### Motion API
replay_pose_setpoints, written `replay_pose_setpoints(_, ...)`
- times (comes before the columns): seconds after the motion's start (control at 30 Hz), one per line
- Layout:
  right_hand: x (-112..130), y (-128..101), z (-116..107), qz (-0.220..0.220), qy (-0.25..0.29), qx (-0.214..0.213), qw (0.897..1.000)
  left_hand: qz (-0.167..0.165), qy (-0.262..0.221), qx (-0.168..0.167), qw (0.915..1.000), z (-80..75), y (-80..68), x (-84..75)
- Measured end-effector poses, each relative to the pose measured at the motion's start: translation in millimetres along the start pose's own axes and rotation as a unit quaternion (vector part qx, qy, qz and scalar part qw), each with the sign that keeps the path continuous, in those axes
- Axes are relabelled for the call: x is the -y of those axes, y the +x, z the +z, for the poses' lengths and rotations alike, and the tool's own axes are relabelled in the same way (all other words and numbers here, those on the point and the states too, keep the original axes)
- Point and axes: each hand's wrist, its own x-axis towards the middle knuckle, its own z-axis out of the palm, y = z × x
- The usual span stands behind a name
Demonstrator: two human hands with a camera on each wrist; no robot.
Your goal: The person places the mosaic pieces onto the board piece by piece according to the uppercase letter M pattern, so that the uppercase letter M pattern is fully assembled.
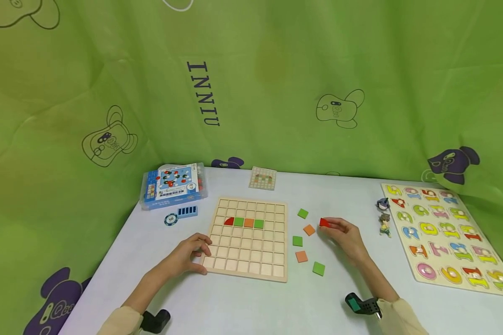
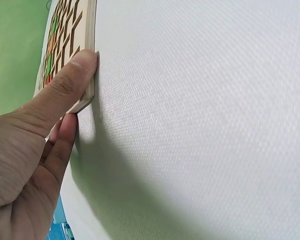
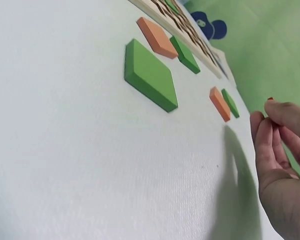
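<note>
A wooden grid board (image 1: 247,260) lies on the table, with a row of a red quarter-round tile (image 1: 229,221), a green tile (image 1: 238,222), an orange tile (image 1: 249,223) and another green tile (image 1: 259,224) in its cells. My left hand (image 1: 188,253) holds the board's near left corner, thumb at the front edge and fingers along the left side. Right of the board, my right hand (image 1: 343,236) pinches a red tile (image 1: 324,223) between thumb and fingertips, over the table. In the right wrist view the fingers (image 3: 265,145) hide almost all of that tile.
Loose green and orange square tiles, such as this green one (image 3: 150,75), lie between board and right hand. Behind the board is a pattern card (image 1: 262,178). A plastic box (image 1: 173,186) stands back left, near a round chip (image 1: 171,219). Small figurines (image 1: 384,223) and a number board (image 1: 448,232) lie right.
</note>
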Motion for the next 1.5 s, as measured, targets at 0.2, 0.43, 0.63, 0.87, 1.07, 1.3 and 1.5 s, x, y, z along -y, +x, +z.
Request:
replay_pose_setpoints(0.2, 2, 1, 13, -0.002, -0.011, 0.001, 1.0, -0.003, -0.001, 0.001, 1.0, -0.4, 0.0, -1.7)
replay_pose_setpoints(0.43, 3, 5, 30, -0.009, 0.004, 0.004, 1.0, 0.002, 0.002, 0.001, 1.0, -0.7, 0.2, -1.9)
replay_pose_setpoints(0.63, 7, 6, 42, -0.009, 0.0, 0.015, 1.0, 0.001, -0.001, 0.001, 1.0, -0.5, 0.0, -1.7)
replay_pose_setpoints(0.87, 12, 8, 59, -0.011, -0.014, 0.03, 0.999, -0.002, -0.001, 0.0, 1.0, -0.3, -0.7, -2.6)
replay_pose_setpoints(1.07, 16, 10, 73, -0.005, 0.014, 0.042, 0.999, -0.003, -0.002, 0.0, 1.0, -0.6, -0.6, -3.0)
replay_pose_setpoints(1.3, 18, 10, 89, -0.009, 0.023, 0.065, 0.998, -0.006, -0.004, 0.0, 1.0, -0.2, 0.1, -0.1)
replay_pose_setpoints(1.5, 17, 12, 100, -0.021, 0.0, 0.066, 0.998, -0.003, -0.004, 0.001, 1.0, -0.1, -0.2, 0.2)
